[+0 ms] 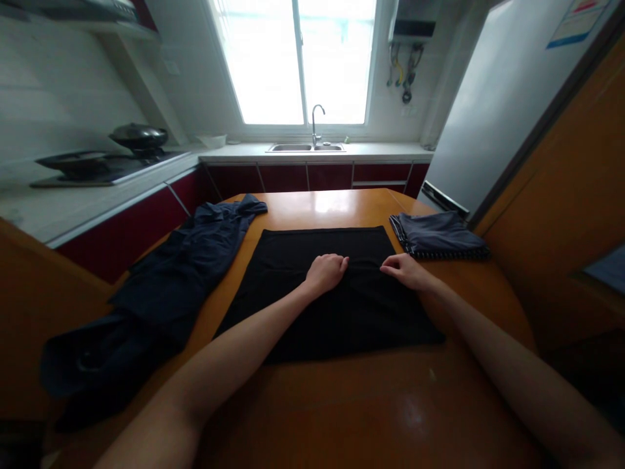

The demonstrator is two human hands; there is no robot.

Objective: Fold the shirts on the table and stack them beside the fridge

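Note:
A black cloth [312,326] lies spread flat in a rough rectangle on the wooden table; whether it is a garment I cannot tell. My left hand [327,272] is closed, with curled fingers resting on the middle of the cloth. To its right, my right hand [405,270] is closed in a pinch at the cloth near its right side. A slight crease runs across the fabric between both hands. Under the fingers, the exact grip is partly hidden.
On the table [322,205], crumpled dark blue clothing [180,273] lies at left, hanging toward the near edge. A folded grey-blue stack with striped trim [439,234] sits at right. Beyond are a sink [293,148], a stove with pans [139,137] and a fridge [493,98].

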